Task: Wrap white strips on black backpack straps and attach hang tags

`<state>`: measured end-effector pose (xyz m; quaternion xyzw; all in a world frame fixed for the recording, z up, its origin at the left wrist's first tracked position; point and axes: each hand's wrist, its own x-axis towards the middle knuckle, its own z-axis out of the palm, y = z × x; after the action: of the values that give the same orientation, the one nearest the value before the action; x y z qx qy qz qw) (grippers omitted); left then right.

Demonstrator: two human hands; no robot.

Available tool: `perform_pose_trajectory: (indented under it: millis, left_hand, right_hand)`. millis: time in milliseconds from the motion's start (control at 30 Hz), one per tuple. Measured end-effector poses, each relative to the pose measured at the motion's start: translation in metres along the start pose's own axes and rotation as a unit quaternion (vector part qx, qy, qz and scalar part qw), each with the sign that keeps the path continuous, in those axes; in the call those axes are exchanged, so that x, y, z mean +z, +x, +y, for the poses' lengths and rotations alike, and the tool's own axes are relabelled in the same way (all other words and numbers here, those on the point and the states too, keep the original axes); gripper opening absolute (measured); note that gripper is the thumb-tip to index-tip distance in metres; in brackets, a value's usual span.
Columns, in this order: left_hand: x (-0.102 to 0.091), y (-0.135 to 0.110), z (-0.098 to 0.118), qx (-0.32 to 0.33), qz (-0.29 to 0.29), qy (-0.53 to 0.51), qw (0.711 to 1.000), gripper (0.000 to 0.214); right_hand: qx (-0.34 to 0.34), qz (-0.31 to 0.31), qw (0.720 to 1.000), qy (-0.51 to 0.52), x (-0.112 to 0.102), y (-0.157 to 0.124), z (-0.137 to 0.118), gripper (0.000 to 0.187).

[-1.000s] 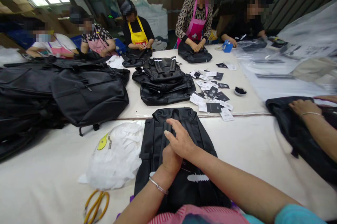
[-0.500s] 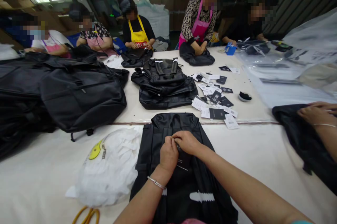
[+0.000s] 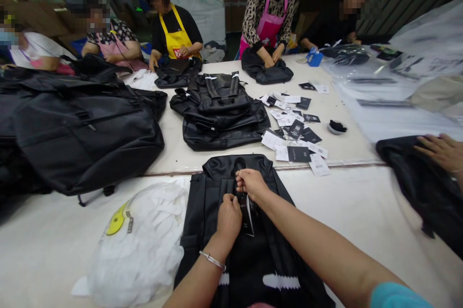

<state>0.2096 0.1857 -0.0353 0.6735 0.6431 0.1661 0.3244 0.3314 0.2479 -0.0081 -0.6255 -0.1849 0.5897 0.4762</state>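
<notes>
A black backpack (image 3: 195, 207) lies strap side up in front of me, its top pointing away. My left hand (image 3: 230, 214) is closed in a pinch over the middle of the pack, beside the top handle and straps; what its fingertips grip is hidden. Slightly farther up, my right hand (image 3: 252, 183) pinches what looks like the thin cord of a hang tag. Below the fingers hangs the black and white hang tag (image 3: 248, 219), turned partly edge-on. White wrapping (image 3: 280, 281) covers part of a shoulder strap lower down.
A clear bag of white pieces (image 3: 141, 245) sits left of the backpack. Beyond are stacked black backpacks (image 3: 224, 122), a larger pile (image 3: 90, 129), scattered tags (image 3: 298, 154) and a small dish (image 3: 337, 127). At right, a co-worker's hand (image 3: 443, 151) rests on another black bag. Several co-workers stand opposite.
My hands have moved apart, the right one up and away from the left. The hang tag has turned and shows its white side. The view has shifted slightly right.
</notes>
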Motion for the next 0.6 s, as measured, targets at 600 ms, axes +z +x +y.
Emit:
perform_pose_trajectory:
  millis: [600]
  left_hand:
    - [-0.019, 0.173, 0.030, 0.120, -0.139, 0.107, 0.977, 0.031]
  right_hand:
    - [0.016, 0.135, 0.990, -0.032, 0.010, 0.040, 0.019, 0.014]
